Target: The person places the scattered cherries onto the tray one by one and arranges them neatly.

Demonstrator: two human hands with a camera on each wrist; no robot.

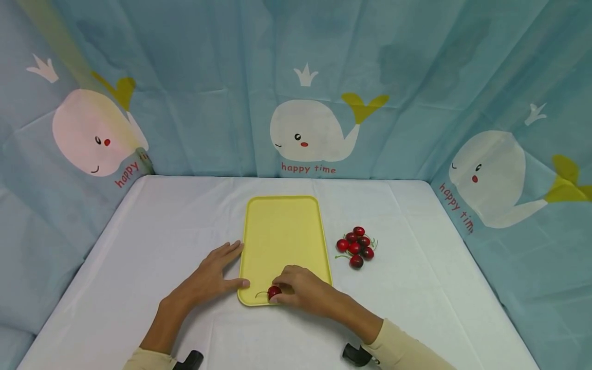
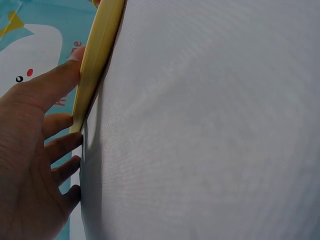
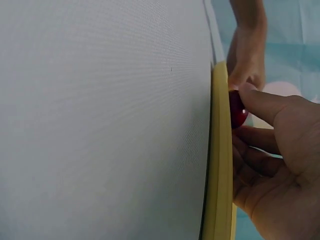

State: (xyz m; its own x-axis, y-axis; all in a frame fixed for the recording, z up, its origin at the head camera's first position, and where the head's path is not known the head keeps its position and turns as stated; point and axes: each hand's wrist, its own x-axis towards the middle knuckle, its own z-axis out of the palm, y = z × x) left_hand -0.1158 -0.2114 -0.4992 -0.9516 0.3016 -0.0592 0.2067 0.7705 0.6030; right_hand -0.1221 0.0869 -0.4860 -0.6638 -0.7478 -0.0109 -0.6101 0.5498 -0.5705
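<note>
A yellow tray (image 1: 282, 231) lies on the white-covered table. My right hand (image 1: 305, 290) pinches a dark red cherry (image 1: 274, 292) between thumb and fingers at the tray's near edge; its stem points left. In the right wrist view the cherry (image 3: 237, 109) sits against the tray's surface, just inside the rim (image 3: 220, 165). My left hand (image 1: 213, 272) rests at the tray's left side, thumb over the rim and fingers spread along the edge. The left wrist view shows the thumb (image 2: 55, 82) on the tray's rim (image 2: 95, 60) and the fingertips beside it.
Right of the tray, several red cherries (image 1: 354, 247) with green stems lie in a cluster on the white cloth (image 1: 416, 288). Blue curtains (image 1: 199, 128) printed with whales stand behind and at both sides of the table.
</note>
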